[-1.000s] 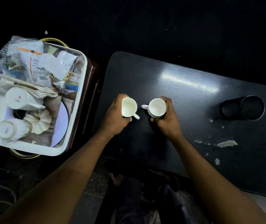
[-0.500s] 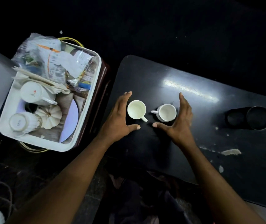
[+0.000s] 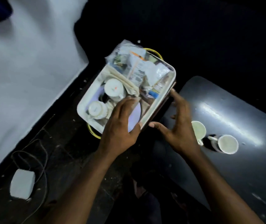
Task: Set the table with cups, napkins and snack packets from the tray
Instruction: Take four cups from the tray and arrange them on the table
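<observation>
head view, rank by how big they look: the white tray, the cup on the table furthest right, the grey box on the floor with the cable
1. white tray, by far the largest.
2. grey box on the floor.
3. cup on the table.

The box and cup look fairly close in size and lie at different distances from the camera, so their order is unsure.

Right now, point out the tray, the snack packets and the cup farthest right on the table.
tray [image 3: 157,109], head view, its right rim.
snack packets [image 3: 137,68], head view, the middle packet's face.
cup [image 3: 227,144], head view, its inside.
</observation>
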